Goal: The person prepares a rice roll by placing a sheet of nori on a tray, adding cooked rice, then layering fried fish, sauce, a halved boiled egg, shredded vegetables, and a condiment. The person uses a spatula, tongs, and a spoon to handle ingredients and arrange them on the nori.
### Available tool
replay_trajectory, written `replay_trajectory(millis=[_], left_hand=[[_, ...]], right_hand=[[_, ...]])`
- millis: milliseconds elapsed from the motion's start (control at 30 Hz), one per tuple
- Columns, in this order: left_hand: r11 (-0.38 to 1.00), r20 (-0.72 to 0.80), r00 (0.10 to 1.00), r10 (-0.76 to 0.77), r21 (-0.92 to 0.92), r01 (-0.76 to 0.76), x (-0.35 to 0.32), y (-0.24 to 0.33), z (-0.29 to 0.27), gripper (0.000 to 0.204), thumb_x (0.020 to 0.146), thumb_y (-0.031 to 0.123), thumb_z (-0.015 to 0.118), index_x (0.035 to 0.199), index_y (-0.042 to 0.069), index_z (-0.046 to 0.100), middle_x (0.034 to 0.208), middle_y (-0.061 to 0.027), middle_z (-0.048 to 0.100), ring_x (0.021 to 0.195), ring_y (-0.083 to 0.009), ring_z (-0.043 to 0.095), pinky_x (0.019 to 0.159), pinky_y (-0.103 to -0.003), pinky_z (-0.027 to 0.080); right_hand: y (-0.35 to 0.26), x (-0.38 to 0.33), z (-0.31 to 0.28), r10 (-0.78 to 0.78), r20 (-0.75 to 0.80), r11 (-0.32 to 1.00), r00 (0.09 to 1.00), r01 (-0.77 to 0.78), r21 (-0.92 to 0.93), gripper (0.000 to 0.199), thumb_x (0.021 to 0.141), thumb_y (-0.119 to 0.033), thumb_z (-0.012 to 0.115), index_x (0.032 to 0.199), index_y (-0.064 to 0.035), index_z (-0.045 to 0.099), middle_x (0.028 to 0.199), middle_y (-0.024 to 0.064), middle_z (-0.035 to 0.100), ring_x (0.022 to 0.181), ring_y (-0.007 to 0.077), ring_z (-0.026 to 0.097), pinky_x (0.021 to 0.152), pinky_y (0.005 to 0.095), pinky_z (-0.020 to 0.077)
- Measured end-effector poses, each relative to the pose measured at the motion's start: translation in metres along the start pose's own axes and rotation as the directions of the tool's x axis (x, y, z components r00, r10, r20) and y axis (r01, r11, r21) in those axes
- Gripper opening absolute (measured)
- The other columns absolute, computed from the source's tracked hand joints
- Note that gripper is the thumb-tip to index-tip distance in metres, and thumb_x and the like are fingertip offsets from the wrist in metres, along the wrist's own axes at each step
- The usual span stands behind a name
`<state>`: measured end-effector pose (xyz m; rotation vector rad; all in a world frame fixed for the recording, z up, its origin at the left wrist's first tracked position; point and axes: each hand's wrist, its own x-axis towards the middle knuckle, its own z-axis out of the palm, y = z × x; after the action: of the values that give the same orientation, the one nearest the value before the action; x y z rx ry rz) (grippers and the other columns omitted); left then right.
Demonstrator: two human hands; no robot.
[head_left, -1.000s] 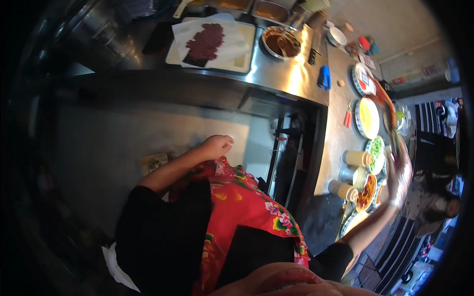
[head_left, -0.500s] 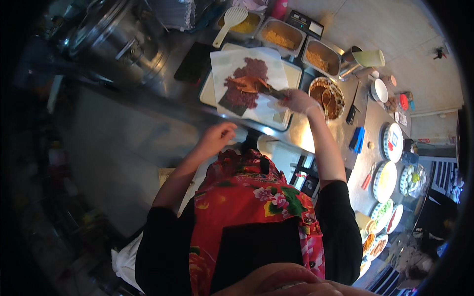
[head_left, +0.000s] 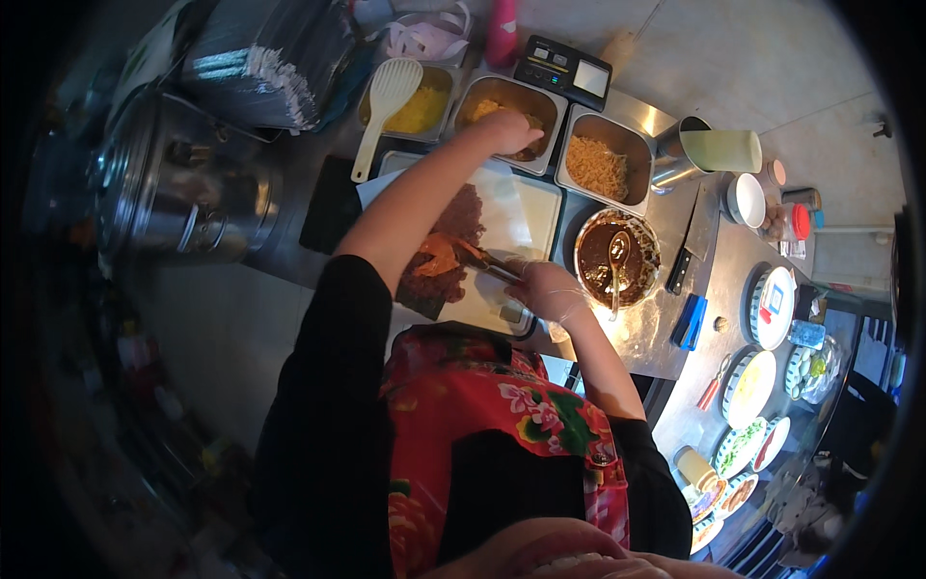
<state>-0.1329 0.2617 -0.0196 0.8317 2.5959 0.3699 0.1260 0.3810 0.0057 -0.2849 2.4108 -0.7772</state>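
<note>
My left hand [head_left: 509,133] reaches across into the middle metal tray [head_left: 557,89]. Its fingers are curled down at the orange shredded food [head_left: 485,108]; what they pinch is hidden. My right hand [head_left: 548,291], in a clear glove, is closed round the handle of a long-handled utensil [head_left: 500,269]. At the utensil's far end an orange-brown flat piece [head_left: 436,255] lies over purple rice [head_left: 465,214]; I cannot tell whether it is a blade or food. The rice covers a dark sheet [head_left: 421,306] on white film over a pale board [head_left: 546,206]. My left forearm hides part of the rice.
A tray of pale shreds [head_left: 596,166] and a bowl of dark sauce [head_left: 590,278] with a spoon stand to the right. Beyond lies a knife [head_left: 679,272]. A slotted white turner [head_left: 391,95] rests on the left tray. A large metal pot [head_left: 183,193] stands at left.
My left hand has moved from beside the board's near edge up into the middle tray. My right hand keeps hold of the utensil over the rice. The view has shifted.
</note>
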Motion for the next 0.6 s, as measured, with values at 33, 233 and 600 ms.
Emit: replay_trajectory(millis=[33,233,600], left_hand=[[1.0,0.02,1.0,-0.004,0.021,0.004,0.001,-0.001,-0.006,0.048,0.098,0.046,0.051,0.101,0.003,0.073,0.102,-0.0169,0.071,0.094,-0.0323,0.069,0.085,-0.038,0.053],[0.768,0.28,0.955,-0.098,-0.589,0.252,-0.033,-0.051,-0.062,0.029,0.092,0.022,0.067,0.1,-0.005,0.072,0.079,-0.0137,0.071,0.064,-0.0163,0.069,0.059,-0.027,0.057],[0.787,-0.022,0.985,-0.17,-0.604,0.123,-0.269,-0.101,0.002,0.03,0.098,0.007,0.052,0.125,0.012,0.062,0.085,0.0018,0.052,0.073,-0.0087,0.049,0.066,-0.025,0.044]], right_hand=[[-0.001,-0.002,-0.001,0.004,-0.002,1.0,1.0,-0.004,-0.004,0.046,0.085,-0.028,0.07,0.127,-0.0119,0.062,0.094,0.021,0.069,0.09,0.0402,0.066,0.08,0.0474,0.0513],[-0.008,-0.006,0.001,0.09,0.002,0.994,0.996,-0.09,0.066,0.043,0.086,-0.029,0.069,0.126,-0.0136,0.063,0.098,0.0198,0.07,0.093,0.039,0.066,0.081,0.0468,0.0515],[-0.029,-0.001,0.009,0.215,0.029,0.956,0.976,-0.217,0.199,0.037,0.087,-0.017,0.07,0.124,-0.0154,0.067,0.089,0.0119,0.07,0.075,0.0256,0.064,0.075,0.0371,0.0494]])
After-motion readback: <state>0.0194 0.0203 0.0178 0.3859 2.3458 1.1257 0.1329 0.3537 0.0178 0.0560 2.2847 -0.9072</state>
